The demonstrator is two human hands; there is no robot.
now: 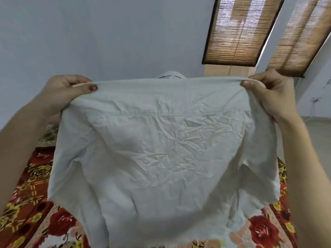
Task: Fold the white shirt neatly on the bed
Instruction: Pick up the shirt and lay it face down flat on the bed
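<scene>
- Head view: A person holds a white shirt [161, 149] up in the air by its shoulders, the back panel facing the camera and filling the middle of the frame.
- The left hand [66, 93], at about 9 o'clock from the shirt's top edge, is closed in a pinch on the left shoulder, thumb lying flat over the fabric's top edge.
- The right hand [268, 93], at about 3 o'clock, is likewise closed on the right shoulder, thumb and fingers clamped over the folded edge.
- The top edge is stretched taut between the two hands; the collar [171, 75] peeks above it at 12 o'clock.
- A horizontal yoke seam runs across the upper back; the cloth below is heavily creased.
- Both sleeves hang down along the sides of the body, and the ragged hem falls toward 6 o'clock.
- The shirt hangs over the bed [32, 203], whose floral cover of red roses and yellow blooms shows at 7 o'clock and 5 o'clock; whether the hem touches it cannot be told.
- A pale wall [89, 33] fills the background at 11 o'clock.
- Two windows with woven bamboo blinds [236, 29] stand at 1 o'clock.
</scene>
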